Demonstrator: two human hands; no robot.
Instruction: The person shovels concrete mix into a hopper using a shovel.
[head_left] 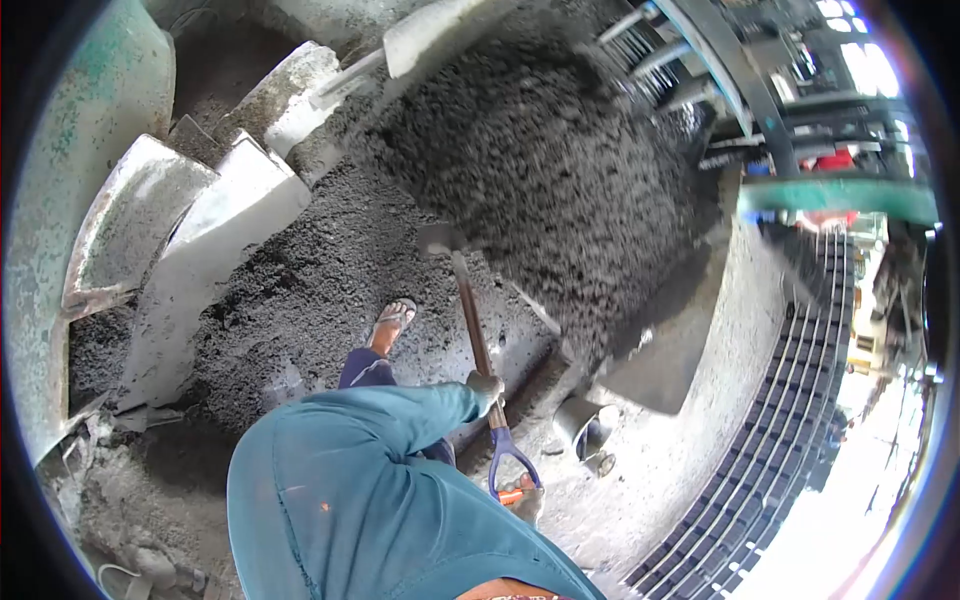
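Note:
A long-handled shovel (470, 310) slants across the middle, its blade (437, 238) up on the dark grey loose material (540, 150). My left hand (486, 390) is wrapped round the lower part of the shaft, just above the purple D-shaped grip. At the end of the shovel my right hand (526, 502) closes on the orange crossbar of that grip. The blade is small in view and blurred, so its load cannot be made out.
My sandalled foot (396, 314) stands on gritty ground left of the shaft. Pale metal chutes (220, 215) rise at left. A metal cup (585, 425) lies near the grip. Ribbed dark belting (750, 460) curves along the right, below a green bar (840, 200) and a metal frame.

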